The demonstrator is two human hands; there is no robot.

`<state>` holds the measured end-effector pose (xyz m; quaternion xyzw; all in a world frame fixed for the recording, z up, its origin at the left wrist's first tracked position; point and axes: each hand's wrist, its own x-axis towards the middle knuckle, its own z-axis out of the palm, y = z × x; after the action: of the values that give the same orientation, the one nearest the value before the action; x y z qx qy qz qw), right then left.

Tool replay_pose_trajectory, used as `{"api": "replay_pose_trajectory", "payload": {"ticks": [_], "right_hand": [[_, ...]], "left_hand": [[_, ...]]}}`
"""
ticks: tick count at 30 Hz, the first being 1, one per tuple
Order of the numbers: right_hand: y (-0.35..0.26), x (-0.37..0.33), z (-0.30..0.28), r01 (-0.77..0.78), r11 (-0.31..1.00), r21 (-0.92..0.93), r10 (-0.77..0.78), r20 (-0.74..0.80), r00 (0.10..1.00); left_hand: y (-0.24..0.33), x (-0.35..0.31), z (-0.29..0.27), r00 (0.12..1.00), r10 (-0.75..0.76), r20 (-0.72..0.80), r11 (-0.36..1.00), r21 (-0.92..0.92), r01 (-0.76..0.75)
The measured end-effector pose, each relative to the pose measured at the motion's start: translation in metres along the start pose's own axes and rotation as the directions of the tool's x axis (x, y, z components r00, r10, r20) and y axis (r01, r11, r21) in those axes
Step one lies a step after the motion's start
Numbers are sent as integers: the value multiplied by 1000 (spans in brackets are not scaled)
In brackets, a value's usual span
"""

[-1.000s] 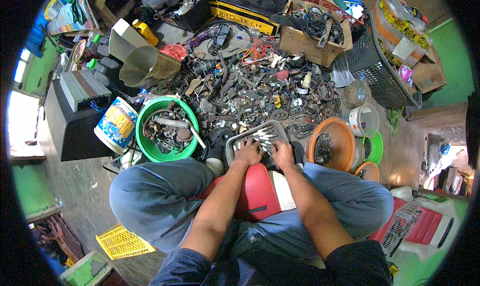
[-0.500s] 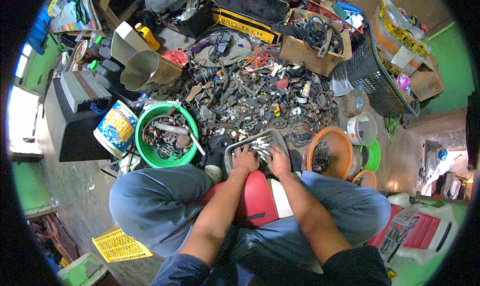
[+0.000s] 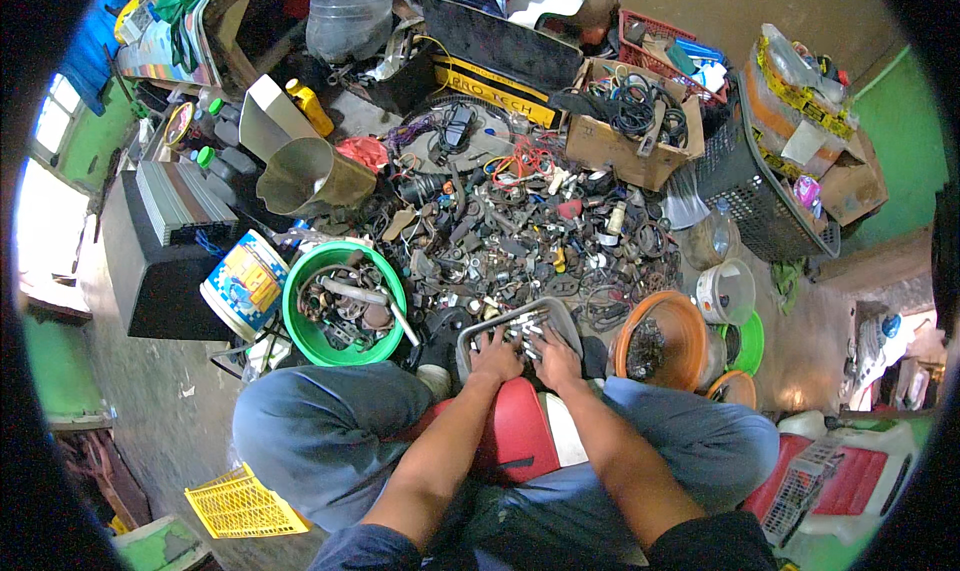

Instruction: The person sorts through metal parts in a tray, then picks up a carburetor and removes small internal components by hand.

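Observation:
Between my knees and the spread of loose parts sits a grey rectangular tub [image 3: 573, 325]. It holds several small white and silvery cylinder-shaped pieces [image 3: 526, 325], too small to name. My left hand [image 3: 493, 356] rests at the tub's near left, its fingers spread over the pieces. On the near right, my right hand [image 3: 556, 359] also has its fingers out, touching the pieces from the other side. Neither hand shows a piece gripped, though some fingertips are hidden among them. A red object [image 3: 520, 431] lies in front of me under my forearms.
Left of the tub stands a green basin [image 3: 290, 306] of metal parts. To its right is an orange bowl [image 3: 690, 341] with dark small pieces. A heap of mixed scrap parts [image 3: 520, 236] covers the floor beyond. Farther back are a cardboard box [image 3: 620, 156] of cables and a black crate [image 3: 740, 191].
The whole view has shifted, so things appear slightly lower. Both hands stay in the tub, their fingers slightly shifted among the pieces.

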<state>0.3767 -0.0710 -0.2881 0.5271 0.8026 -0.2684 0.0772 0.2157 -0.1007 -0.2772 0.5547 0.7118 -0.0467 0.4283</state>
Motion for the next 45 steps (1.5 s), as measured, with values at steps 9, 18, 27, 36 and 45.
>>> {"api": "replay_pose_trajectory", "payload": {"ticks": [9,18,27,36,45], "right_hand": [[3,4,0,-22,994,110,32,-90,995],[4,-4,-12,-269,958,101,287,-403,869],[8,-14,-24,-390,854,345,485,-253,837],[34,-4,-9,-385,766,515,618,-427,660],[22,-1,-18,-141,821,554,509,-595,622]], "left_hand": [[-9,9,12,972,-41,-231,986,-168,2],[-3,-17,-12,711,-628,-315,739,-528,419],[-34,1,14,789,-597,-146,669,-633,389],[-2,-19,-14,656,-496,-569,717,-695,-61],[-21,0,-5,507,-478,-717,624,-684,-378]]}}
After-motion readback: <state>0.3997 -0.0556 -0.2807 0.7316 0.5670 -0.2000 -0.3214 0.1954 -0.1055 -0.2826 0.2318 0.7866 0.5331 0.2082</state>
